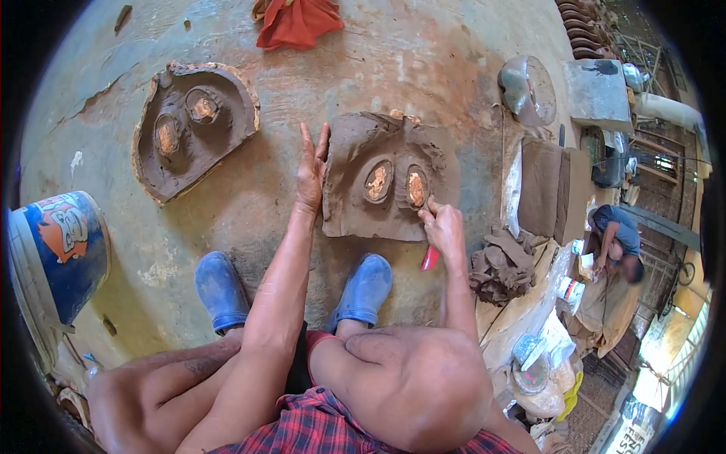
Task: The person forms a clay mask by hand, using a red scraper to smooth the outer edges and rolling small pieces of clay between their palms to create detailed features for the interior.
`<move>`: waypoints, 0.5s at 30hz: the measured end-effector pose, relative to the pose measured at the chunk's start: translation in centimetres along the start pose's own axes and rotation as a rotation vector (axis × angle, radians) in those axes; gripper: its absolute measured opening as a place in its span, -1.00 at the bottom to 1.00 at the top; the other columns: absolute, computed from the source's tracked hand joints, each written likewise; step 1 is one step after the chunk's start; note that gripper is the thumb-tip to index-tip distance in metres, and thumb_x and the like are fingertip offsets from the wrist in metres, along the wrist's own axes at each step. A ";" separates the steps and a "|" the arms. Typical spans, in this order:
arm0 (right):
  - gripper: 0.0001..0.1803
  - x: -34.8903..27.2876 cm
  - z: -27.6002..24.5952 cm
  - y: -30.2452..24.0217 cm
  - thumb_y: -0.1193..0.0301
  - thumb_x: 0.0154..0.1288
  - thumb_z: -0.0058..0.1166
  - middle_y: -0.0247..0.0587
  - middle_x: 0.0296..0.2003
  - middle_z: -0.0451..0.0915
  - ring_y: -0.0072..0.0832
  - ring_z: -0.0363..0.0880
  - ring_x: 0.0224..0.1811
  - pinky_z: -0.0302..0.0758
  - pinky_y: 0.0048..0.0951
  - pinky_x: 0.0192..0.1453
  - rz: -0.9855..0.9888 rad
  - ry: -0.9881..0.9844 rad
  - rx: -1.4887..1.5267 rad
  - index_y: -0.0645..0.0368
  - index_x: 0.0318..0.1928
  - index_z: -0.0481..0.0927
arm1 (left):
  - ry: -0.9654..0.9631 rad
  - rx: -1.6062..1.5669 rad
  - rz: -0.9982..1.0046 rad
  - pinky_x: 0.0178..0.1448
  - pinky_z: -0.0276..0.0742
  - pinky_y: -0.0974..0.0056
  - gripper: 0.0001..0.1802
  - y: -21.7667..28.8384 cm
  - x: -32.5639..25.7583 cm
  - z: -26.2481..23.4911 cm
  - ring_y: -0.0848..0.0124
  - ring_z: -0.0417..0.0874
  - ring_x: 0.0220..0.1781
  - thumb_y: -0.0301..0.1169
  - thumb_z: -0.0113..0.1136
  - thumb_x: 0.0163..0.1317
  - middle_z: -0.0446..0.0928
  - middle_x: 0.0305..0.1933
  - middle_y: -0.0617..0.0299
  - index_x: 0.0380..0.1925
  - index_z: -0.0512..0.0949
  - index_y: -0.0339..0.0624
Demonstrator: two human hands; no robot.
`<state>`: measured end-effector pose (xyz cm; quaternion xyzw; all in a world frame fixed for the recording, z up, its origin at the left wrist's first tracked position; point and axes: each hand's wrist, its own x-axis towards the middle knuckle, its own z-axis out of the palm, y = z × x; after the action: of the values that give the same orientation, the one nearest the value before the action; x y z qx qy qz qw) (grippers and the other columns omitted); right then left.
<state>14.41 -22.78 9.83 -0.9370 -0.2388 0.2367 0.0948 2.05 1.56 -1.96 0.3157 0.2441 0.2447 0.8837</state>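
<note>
A mould lined with dark brown wet clay (355, 212) lies on the floor before me, with two oval hollows showing orange-tan patches. My left hand (311, 172) rests against its left edge, the visible fingers stretched out and pointing away from me. At the near right of the clay, my right hand (445, 227) is closed around a red-handled tool (430, 258). The handle sticks out below the fist; the working end is hidden, so its kind cannot be told. Farther left lies a second clay-lined mould (193, 163) with a curved rim and two similar hollows.
A red cloth (297, 24) lies at the far side. On the left stands a blue and white bucket (60, 257). A clay heap (502, 266), clay slabs (541, 189) and a metal basin (527, 91) are at the right. Another person (616, 236) crouches farther right.
</note>
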 end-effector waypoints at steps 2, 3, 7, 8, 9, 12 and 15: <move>-0.49 -0.5 0.1 -0.7 0.32 0.33 0.28 0.41 -0.17 0.65 0.22 0.71 -0.02 0.60 0.06 0.08 0.093 -0.017 -0.063 0.38 0.20 0.65 | -0.001 -0.104 0.030 0.79 -0.21 0.05 0.01 -0.4 0.0 0.2 0.12 -0.14 0.81 0.29 -0.28 0.61 0.01 0.77 0.00 0.70 -0.49 0.01; -0.49 -0.4 0.0 -0.9 0.32 0.32 0.29 0.41 -0.17 0.65 0.22 0.72 -0.02 0.60 0.05 0.09 0.066 -0.054 -0.058 0.36 0.20 0.66 | 0.010 -0.074 0.021 0.79 -0.20 0.05 0.00 -0.3 -0.3 -0.2 0.13 -0.12 0.80 0.27 -0.26 0.62 -0.01 0.77 0.00 0.70 -0.48 0.01; -0.61 -1.1 0.4 -0.6 0.32 0.30 0.31 0.42 -0.18 0.66 0.25 0.71 -0.04 0.60 0.06 0.09 0.009 0.036 0.035 0.37 0.02 0.74 | -0.031 -0.204 0.001 0.77 0.00 0.07 -0.12 -0.5 -0.1 -1.1 0.09 0.00 0.78 0.11 -0.24 0.69 -0.03 0.78 0.02 0.70 -0.50 0.24; -0.64 -1.4 1.0 -0.3 0.32 0.30 0.31 0.41 -0.18 0.66 0.26 0.70 -0.05 0.60 0.06 0.09 0.019 0.142 0.117 0.37 -0.04 0.76 | -0.027 -0.196 0.003 0.77 0.00 0.07 -0.12 -0.7 0.1 -1.3 0.09 0.00 0.78 0.11 -0.24 0.69 -0.03 0.78 0.02 0.70 -0.50 0.24; -0.64 -1.4 1.8 0.0 0.32 0.30 0.31 0.41 -0.18 0.66 0.26 0.70 -0.05 0.60 0.06 0.09 0.016 0.138 0.125 0.37 -0.04 0.76 | -0.018 -0.167 0.013 0.76 0.02 0.08 -0.11 -0.9 0.4 -1.4 0.11 0.02 0.77 0.10 -0.23 0.69 -0.02 0.77 0.02 0.70 -0.50 0.23; -0.60 -1.7 2.3 -0.6 0.33 0.27 0.37 0.35 -0.15 0.66 0.15 0.74 -0.05 0.61 -0.04 0.00 0.119 0.121 -0.026 0.34 0.04 0.75 | -0.037 -0.194 0.007 0.74 0.08 0.10 -0.10 -1.5 0.1 -0.8 0.14 0.06 0.76 0.10 -0.20 0.69 -0.01 0.77 0.02 0.70 -0.49 0.22; -0.66 -1.6 2.5 -1.9 0.33 0.23 0.40 0.32 -0.23 0.70 0.15 0.76 -0.14 0.62 -0.04 -0.04 0.146 0.221 0.029 0.31 -0.07 0.80 | -0.027 -0.183 -0.018 0.69 0.20 0.10 -0.13 -1.5 0.5 -1.3 0.11 0.15 0.73 0.12 -0.25 0.69 -0.01 0.77 -0.02 0.71 -0.46 0.21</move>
<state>11.19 -21.81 8.88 -0.9708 -0.1547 0.1418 0.1166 2.12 1.39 -4.00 0.2347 0.2119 0.2535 0.9142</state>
